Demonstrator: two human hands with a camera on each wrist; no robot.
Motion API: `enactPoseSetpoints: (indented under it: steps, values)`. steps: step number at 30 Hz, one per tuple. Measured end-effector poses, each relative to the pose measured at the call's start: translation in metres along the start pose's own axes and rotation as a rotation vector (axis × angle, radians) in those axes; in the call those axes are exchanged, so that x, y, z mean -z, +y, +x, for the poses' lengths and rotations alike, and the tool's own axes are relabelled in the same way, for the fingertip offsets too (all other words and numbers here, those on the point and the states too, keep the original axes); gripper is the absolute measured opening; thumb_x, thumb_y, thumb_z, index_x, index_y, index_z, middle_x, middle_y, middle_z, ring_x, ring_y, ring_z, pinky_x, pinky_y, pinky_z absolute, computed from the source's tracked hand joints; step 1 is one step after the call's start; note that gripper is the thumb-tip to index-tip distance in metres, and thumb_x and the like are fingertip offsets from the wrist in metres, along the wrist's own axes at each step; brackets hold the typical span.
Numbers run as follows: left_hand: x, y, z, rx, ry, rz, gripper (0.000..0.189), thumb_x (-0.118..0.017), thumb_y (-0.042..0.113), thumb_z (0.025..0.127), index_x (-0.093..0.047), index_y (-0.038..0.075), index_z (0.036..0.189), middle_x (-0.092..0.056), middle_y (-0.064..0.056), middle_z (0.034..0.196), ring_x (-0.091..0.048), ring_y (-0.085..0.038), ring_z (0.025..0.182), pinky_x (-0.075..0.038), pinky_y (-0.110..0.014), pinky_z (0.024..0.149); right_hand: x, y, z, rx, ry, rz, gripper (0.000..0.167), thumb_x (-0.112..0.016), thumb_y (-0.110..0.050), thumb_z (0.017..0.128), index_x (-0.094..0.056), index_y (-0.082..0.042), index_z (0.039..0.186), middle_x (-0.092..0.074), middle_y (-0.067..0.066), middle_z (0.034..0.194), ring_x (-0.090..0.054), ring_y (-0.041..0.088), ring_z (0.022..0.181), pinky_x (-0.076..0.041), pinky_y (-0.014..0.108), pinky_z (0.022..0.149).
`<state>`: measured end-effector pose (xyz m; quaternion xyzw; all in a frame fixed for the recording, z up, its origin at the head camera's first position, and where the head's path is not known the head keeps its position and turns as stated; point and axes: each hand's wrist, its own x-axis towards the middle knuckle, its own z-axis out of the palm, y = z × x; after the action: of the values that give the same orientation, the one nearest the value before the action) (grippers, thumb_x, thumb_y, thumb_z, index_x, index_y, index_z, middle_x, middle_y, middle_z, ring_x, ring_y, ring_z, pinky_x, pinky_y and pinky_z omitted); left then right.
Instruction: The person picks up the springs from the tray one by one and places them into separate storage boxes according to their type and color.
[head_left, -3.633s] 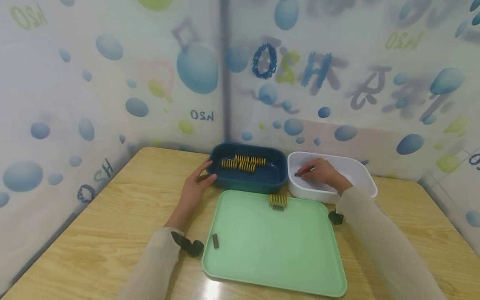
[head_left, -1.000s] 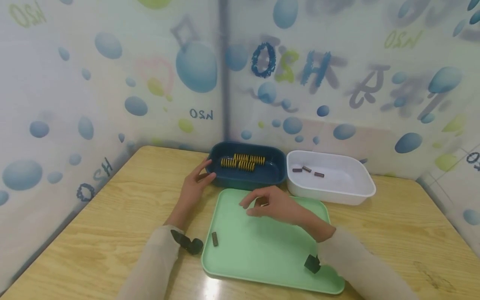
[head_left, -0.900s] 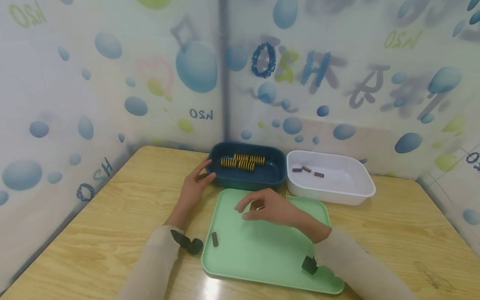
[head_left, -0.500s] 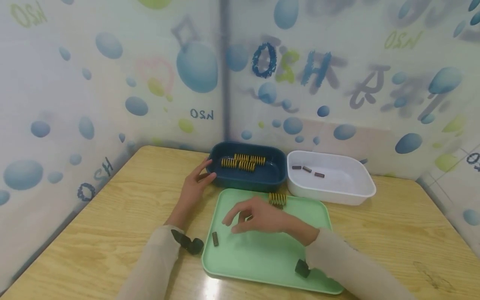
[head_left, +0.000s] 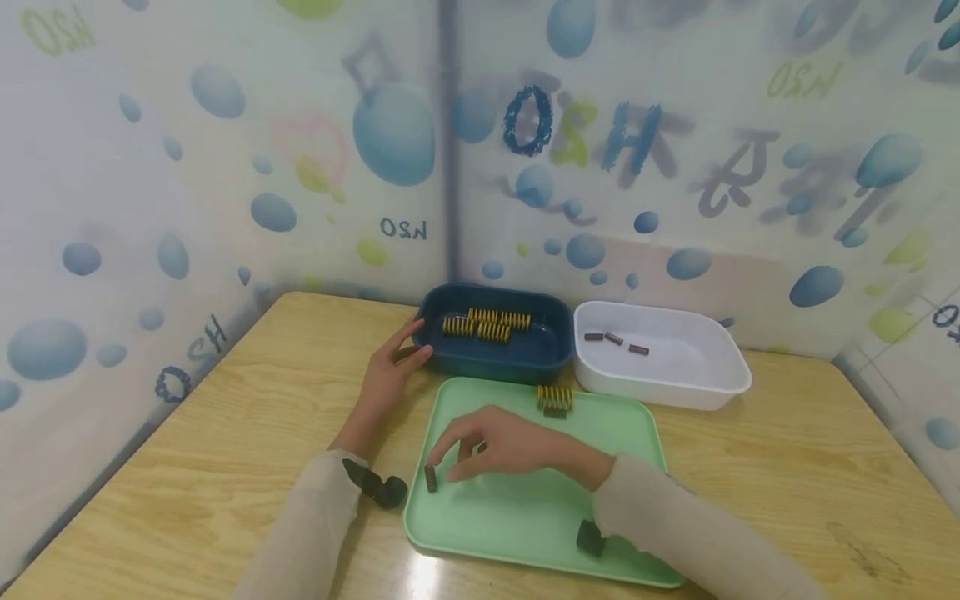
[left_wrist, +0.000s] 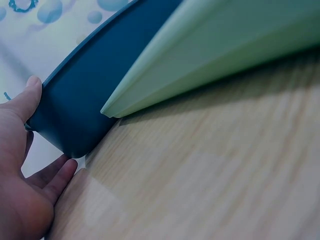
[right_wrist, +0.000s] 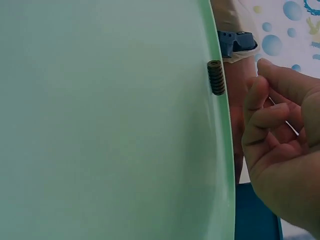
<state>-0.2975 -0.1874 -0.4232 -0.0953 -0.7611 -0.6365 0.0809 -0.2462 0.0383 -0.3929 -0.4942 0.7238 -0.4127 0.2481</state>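
At the left end of a dark blue bin [head_left: 495, 367], my left hand [head_left: 386, 379] touches the wall with thumb and fingers spread. In the left wrist view the thumb [left_wrist: 32, 95] lies near the bin's rim, the other fingers lower down. My right hand [head_left: 498, 442] hovers over the left part of a green tray [head_left: 525, 517], thumb and index finger apart and holding nothing. Just beyond its fingertips a small dark coil spring [head_left: 431, 478] lies by the tray's left edge; the right wrist view shows that spring [right_wrist: 216, 78] up close.
Several yellow springs [head_left: 493, 332] lie in the blue bin. A white bin [head_left: 660, 379] to its right holds three small dark springs [head_left: 638, 350]. At the tray's far edge sits another yellow spring [head_left: 554, 397]. A patterned wall [head_left: 480, 208] stands behind the table.
My right hand has left the white bin, where it held a small dark spring, and moved left and nearer across the tray to the small spring there. The left hand stays put.
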Motion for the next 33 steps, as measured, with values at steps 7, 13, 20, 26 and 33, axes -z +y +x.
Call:
enactPoseSetpoints:
  steps: [7, 13, 20, 26, 33]
  values:
    - [-0.002, 0.019, -0.008, 0.011, -0.010, 0.013, 0.053, -0.062, 0.017, 0.094, -0.044, 0.006, 0.143, -0.026, -0.011, 0.155, -0.047, -0.038, 0.123, -0.041, -0.048, 0.098, -0.002, 0.002, 0.005, -0.011, -0.040, 0.006, 0.028, -0.069, -0.018, 0.090, -0.067, -0.016, 0.118, -0.067, -0.004, 0.113, -0.066, 0.006, 0.080, -0.052, 0.024, 0.068]
    - [0.000, 0.002, -0.001, 0.003, -0.007, 0.002, 0.053, -0.063, 0.019, 0.094, -0.044, 0.009, 0.143, -0.026, -0.007, 0.156, -0.048, -0.037, 0.122, -0.041, -0.048, 0.098, -0.004, 0.003, 0.011, 0.012, -0.088, -0.034, 0.027, -0.068, -0.017, 0.090, -0.067, -0.016, 0.117, -0.067, -0.006, 0.109, -0.065, 0.002, 0.081, -0.053, 0.023, 0.068]
    - [-0.001, -0.012, 0.004, -0.022, 0.015, 0.022, 0.053, -0.064, 0.027, 0.093, -0.047, 0.018, 0.142, -0.028, -0.002, 0.155, -0.050, -0.032, 0.121, -0.043, -0.045, 0.096, -0.005, 0.004, 0.014, 0.022, -0.104, -0.120, 0.026, -0.069, -0.014, 0.089, -0.068, -0.015, 0.115, -0.068, -0.010, 0.106, -0.063, -0.002, 0.082, -0.052, 0.021, 0.071]
    - [-0.001, -0.012, 0.004, -0.030, 0.014, 0.025, 0.052, -0.064, 0.025, 0.094, -0.047, 0.016, 0.143, -0.028, -0.002, 0.155, -0.051, -0.033, 0.120, -0.045, -0.042, 0.096, -0.005, 0.002, 0.014, 0.017, -0.083, -0.149, 0.024, -0.069, -0.010, 0.089, -0.070, -0.014, 0.112, -0.069, -0.009, 0.104, -0.063, -0.001, 0.082, -0.051, 0.020, 0.072]
    - [-0.001, -0.013, 0.005, -0.022, 0.020, 0.024, 0.052, -0.065, 0.023, 0.093, -0.048, 0.015, 0.142, -0.029, -0.001, 0.155, -0.051, -0.033, 0.120, -0.045, -0.042, 0.096, -0.005, 0.004, 0.014, -0.003, -0.043, -0.146, 0.023, -0.070, -0.007, 0.087, -0.071, -0.014, 0.108, -0.069, -0.010, 0.100, -0.063, -0.001, 0.082, -0.051, 0.019, 0.073]
